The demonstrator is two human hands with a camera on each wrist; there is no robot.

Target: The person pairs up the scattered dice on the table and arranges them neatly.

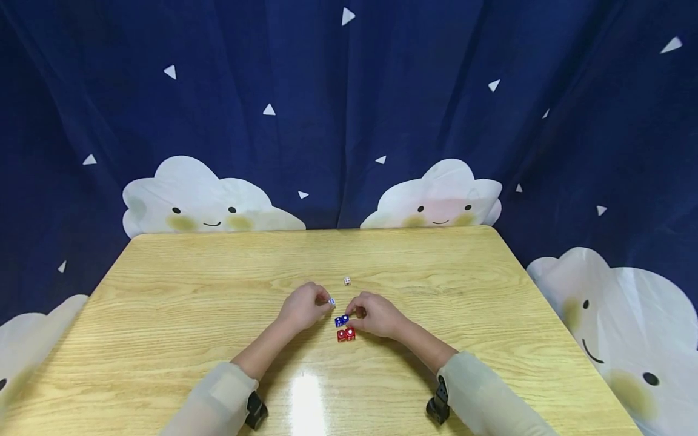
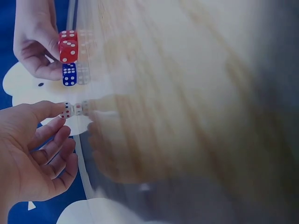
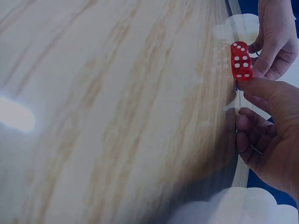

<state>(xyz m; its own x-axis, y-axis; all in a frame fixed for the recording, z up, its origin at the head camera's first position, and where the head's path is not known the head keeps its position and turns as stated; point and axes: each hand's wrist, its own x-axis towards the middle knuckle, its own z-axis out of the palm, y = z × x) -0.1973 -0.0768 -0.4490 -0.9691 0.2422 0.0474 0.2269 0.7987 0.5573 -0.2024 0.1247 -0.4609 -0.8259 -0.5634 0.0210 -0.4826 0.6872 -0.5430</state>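
My left hand (image 1: 305, 306) pinches a small white die (image 1: 331, 301) between thumb and index finger, low over the wooden table. In the left wrist view the same white die (image 2: 67, 110) shows red and dark dots. Two blue dice (image 1: 341, 320) sit side by side on the table; my right hand (image 1: 378, 315) grips the right one with thumb and index finger. Just nearer to me stand two red dice (image 1: 346, 334), also side by side. They cover most of the blue dice in the right wrist view. Farther off lies another white die (image 1: 347, 281).
The light wooden table (image 1: 191, 290) reaches back to a dark blue curtain (image 1: 305, 72) printed with white clouds and triangles. A bright reflection lies on the tabletop near the front. Each wrist carries a black strap-on device (image 1: 438, 404).
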